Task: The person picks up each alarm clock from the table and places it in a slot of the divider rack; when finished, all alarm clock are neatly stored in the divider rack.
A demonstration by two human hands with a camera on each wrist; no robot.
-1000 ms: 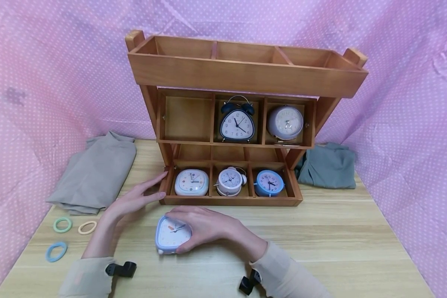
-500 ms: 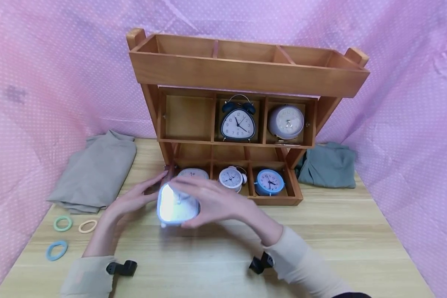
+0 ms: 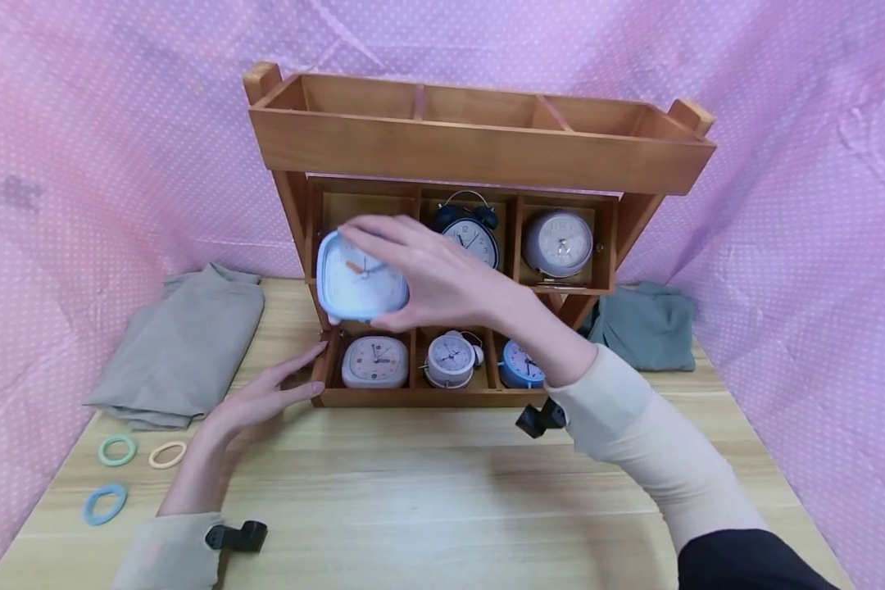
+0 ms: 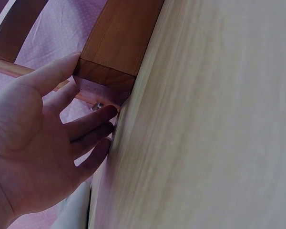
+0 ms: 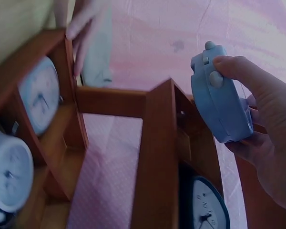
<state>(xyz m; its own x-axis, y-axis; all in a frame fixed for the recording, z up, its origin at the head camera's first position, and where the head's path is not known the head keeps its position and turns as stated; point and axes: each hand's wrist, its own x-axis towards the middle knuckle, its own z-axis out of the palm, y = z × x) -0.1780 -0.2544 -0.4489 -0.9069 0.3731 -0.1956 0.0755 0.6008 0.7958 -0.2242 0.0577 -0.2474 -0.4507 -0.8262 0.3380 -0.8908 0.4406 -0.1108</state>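
On the far left of the worktop lie three hair rings and a folded beige cloth, well clear of the work and unlikely to get in the way. Next comes the left hand, fingers straight and relaxed, its tips resting against the lower left corner of the wooden shelf; it grasps nothing, so if the shelf is bumped hard this light touch may not stop it from sliding or rocking. Just to the right, the right hand grips a light blue clock by its side and back, held in the air in front of the empty left compartment of the middle row. The opening looks only a little wider than the clock, so a tilted approach could knock its corner on the divider or the frame and jar it loose from the fingers. A drop from there would probably land on the pale square clock in the tray below. The dark bell clock stands in the neighbouring compartment, and the forearm passing across it could brush it or the small white clock underneath.
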